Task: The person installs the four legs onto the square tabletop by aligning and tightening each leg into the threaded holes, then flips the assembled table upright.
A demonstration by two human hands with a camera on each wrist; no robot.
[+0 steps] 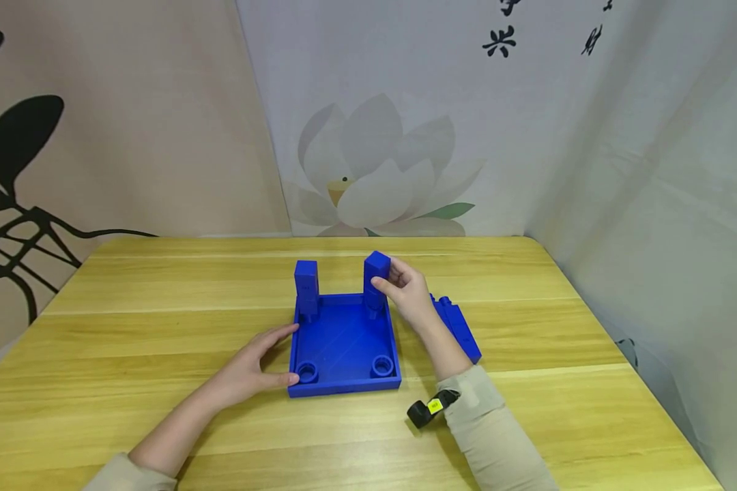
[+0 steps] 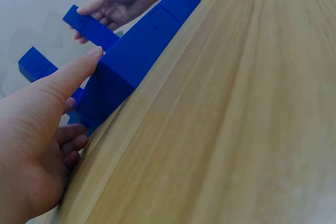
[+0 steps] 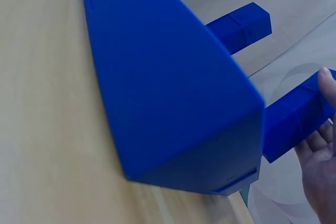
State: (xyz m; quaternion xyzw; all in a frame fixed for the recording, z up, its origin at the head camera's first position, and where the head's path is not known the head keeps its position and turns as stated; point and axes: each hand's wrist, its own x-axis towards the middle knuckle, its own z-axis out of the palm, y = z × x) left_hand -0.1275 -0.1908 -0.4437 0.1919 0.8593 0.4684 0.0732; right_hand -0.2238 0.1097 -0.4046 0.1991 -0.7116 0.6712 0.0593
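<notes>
A blue square tray-like panel [image 1: 344,341] lies on the table, its raised rim facing up and round sockets showing in its two near corners. At its far left corner stands a blue square post [image 1: 307,283]. My right hand [image 1: 410,294] pinches another blue post [image 1: 376,273] between thumb and fingers, upright but slightly turned, over the far right corner. Whether it is fully seated there cannot be told. My left hand [image 1: 248,368] holds the panel's left side, thumb at the near corner [image 2: 100,59] and fingers along the edge.
More blue posts [image 1: 460,331] lie on the wooden table [image 1: 190,300] right of the panel, partly behind the right forearm. A black strap with a yellow label [image 1: 432,407] is at the right cuff. Printed curtains [image 1: 393,136] hang behind the table.
</notes>
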